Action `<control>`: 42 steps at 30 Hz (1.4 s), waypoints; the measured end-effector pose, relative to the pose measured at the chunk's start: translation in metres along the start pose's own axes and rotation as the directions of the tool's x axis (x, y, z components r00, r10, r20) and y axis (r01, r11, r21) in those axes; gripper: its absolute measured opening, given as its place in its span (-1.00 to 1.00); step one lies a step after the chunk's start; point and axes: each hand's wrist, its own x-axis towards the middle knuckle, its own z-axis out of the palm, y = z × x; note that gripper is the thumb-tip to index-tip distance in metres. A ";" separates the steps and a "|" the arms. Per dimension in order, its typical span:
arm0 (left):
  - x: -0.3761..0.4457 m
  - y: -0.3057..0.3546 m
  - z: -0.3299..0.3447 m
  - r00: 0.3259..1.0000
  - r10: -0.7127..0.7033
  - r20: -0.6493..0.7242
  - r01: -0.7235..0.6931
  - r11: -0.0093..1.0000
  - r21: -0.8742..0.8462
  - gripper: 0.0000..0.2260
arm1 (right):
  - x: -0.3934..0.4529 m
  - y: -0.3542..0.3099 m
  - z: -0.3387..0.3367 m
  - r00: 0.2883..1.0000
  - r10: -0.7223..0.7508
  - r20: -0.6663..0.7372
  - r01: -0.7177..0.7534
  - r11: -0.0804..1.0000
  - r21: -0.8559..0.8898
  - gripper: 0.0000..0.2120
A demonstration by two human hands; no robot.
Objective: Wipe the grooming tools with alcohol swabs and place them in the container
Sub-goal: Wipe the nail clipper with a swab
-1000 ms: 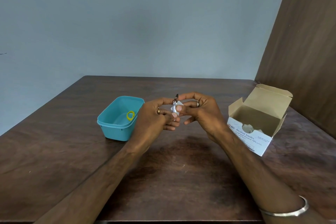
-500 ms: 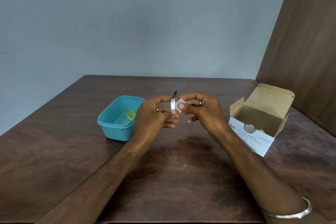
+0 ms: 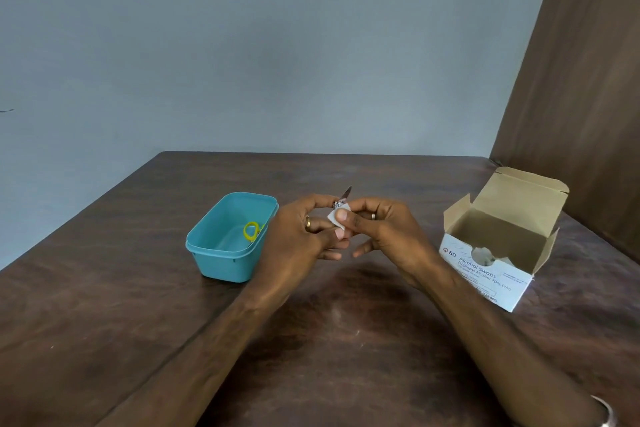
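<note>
Small silver metal grooming tool, probably a nail clipper with its lever or file raised, though the detail is too small for certainty: gripped between thumb and fingers of the left hand, above the desk, its pointed tip angled up and away.

White square alcohol swab: pinched between thumb and fingers of the right hand. Half a second ago the swab was held just to the right of the tool, apart from it; it is now pressed against the tool's lower body, directly below the raised tip. A fresh wiping stroke is judged to be under way, so this tool is not yet ready to be put away.

Teal rectangular plastic container: standing on the dark brown wooden desk, just left of the left hand, unmoved. A yellow looped item is seen inside; it is taken to be a tool already cleaned.

White and tan cardboard box of alcohol swabs: lid open, right of the right hand, well apart from it. A silver bangle is worn on the right wrist.
</note>
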 end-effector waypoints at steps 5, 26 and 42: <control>0.001 0.000 -0.001 1.000 -0.008 -0.012 0.008 1.000 0.011 -0.64 | 0.000 0.000 0.001 0.999 -0.015 0.041 0.016 1.000 -0.016 -0.91; -0.004 0.006 -0.006 0.890 0.432 -0.146 -0.278 0.769 0.576 -0.76 | 0.001 0.000 -0.004 0.991 0.018 0.136 -0.011 0.999 -0.051 -0.87; -0.007 0.012 -0.006 0.816 0.567 -0.113 -0.377 0.670 0.640 -0.78 | 0.006 -0.002 -0.014 0.998 0.043 -0.047 -0.034 0.983 0.180 -0.69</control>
